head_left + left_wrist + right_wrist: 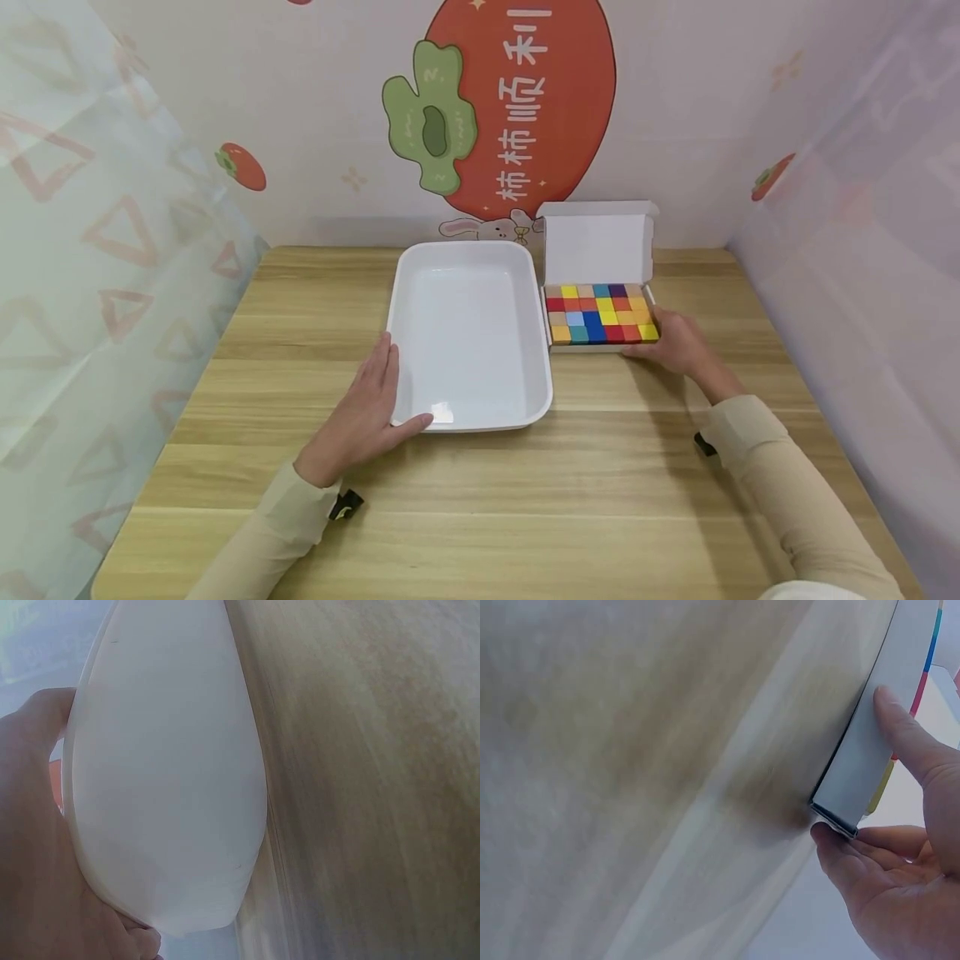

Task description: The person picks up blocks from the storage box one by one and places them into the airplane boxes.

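A deep white rectangular tray lies on the table, its long sides running away from me. My left hand holds its near left corner, fingers along the left rim and thumb over the near rim. In the left wrist view the thumb and fingertips hug the tray's edge. Right beside the tray is a white cardboard box, lid raised, filled with rows of coloured blocks. My right hand grips the box's near right corner, thumb on the front wall and fingers round the side.
The wooden table extends in front of the tray and to both sides. Behind it stands a pale backdrop with a large persimmon print, and patterned curtains hang at left and right.
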Demonstrator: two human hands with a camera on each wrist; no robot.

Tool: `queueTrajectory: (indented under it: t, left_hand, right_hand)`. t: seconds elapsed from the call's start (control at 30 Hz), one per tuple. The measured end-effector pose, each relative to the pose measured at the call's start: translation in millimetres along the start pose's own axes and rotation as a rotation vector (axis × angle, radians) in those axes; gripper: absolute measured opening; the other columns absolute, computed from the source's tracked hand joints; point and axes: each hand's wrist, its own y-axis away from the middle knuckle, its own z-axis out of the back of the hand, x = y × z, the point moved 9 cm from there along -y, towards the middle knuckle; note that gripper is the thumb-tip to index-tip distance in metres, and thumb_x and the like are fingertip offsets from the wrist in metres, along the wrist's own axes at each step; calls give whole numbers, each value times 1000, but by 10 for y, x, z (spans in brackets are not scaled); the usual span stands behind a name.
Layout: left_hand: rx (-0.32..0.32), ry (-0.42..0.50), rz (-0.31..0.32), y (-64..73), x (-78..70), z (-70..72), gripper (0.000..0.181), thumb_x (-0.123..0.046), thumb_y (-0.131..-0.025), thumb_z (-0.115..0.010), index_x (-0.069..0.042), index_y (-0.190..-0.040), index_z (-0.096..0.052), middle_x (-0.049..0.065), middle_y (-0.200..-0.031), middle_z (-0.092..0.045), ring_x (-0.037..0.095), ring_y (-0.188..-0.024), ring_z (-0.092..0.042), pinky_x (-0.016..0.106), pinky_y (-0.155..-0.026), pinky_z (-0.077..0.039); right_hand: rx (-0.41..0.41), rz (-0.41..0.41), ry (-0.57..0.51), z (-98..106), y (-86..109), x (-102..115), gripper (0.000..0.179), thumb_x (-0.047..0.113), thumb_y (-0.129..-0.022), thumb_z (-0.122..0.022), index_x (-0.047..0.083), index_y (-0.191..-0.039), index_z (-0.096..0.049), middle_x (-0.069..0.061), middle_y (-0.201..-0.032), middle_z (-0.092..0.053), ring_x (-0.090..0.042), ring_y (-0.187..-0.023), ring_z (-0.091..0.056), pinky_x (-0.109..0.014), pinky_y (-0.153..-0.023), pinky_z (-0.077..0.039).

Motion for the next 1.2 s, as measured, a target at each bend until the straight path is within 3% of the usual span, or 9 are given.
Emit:
queueTrajectory:
  t: [0.27,0.83,1.2]
  left_hand:
    - [-2,-5,7,8,40,11,117,-65,-98,-60,7,-166,2,24,-176,14,39,-166,4,62,-132,-16]
    - [-12,-10,-12,0,70,36,118,-67,-98,-60,8,-166,1,25,-176,12,39,-166,3,62,-132,-18]
    - [-1,-22,-18,5,99,21,119,-68,-97,-60,7,-166,1,23,-177,12,36,-167,4,60,-133,-17]
  right_hand:
    - [5,-23,-13,102,-124,-39,99,46,-93,-81,-8,-159,-32,-32,-151,-47,-46,-129,-44,-66,-118,-40]
    - [24,-106,-20,391,-335,-363,96,49,-93,-80,-9,-155,-35,-33,-146,-47,-48,-128,-42,-69,-116,-39]
    - [40,-116,39,511,-481,-469,102,44,-95,-78,-13,-160,-23,-39,-155,-39,-52,-132,-39,-73,-121,-32]
